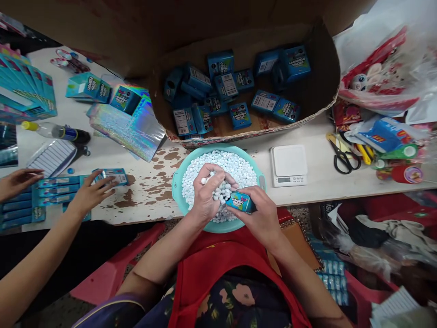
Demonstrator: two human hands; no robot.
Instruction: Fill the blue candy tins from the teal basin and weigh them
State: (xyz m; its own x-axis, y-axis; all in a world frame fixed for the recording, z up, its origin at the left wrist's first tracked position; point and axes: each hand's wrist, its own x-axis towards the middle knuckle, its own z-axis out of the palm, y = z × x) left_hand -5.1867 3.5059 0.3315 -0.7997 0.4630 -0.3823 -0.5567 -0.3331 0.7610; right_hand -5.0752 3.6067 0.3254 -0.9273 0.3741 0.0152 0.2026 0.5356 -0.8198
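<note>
Cupped over a turquoise basin [175,191], my left hand [208,193] is closed around a handful of small white candies [222,192]. In my right hand [262,212] is a small blue candy box [240,202], tilted so that one end faces the candies in my left hand. That end of the box lies against or very near the left fingers; its opening is partly hidden. Many loose white candies [235,166] fill the basin below both hands.
Behind the basin a cardboard box [293,120] holds several blue boxes [240,115]. A white scale [289,164] and black scissors [343,157] lie to the right. At left, a co-worker's hands [90,193] handle blue cartons [58,189] near a bottle [58,132].
</note>
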